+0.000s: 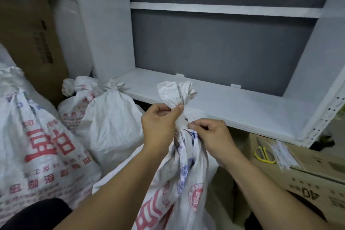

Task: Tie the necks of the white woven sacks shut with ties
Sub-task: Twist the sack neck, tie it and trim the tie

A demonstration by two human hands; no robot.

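Note:
A white woven sack [179, 177] with red and blue print stands in front of me, its neck gathered into a crumpled tuft [174, 92]. My left hand [158, 119] pinches the neck just under the tuft. My right hand [211, 134] pinches a thin white tie [182, 122] wrapped at the neck. Three other sacks stand to the left: a large printed one [37, 145], a plain one [110, 123] and one behind it [78, 97], all with bunched necks.
A white shelf board [242, 102] runs behind the sack, with a grey back panel. At the right, a cardboard box [308, 173] carries yellow-handled scissors [264, 152] and a bundle of white ties [283, 153]. A tall cardboard box [28, 33] stands at the back left.

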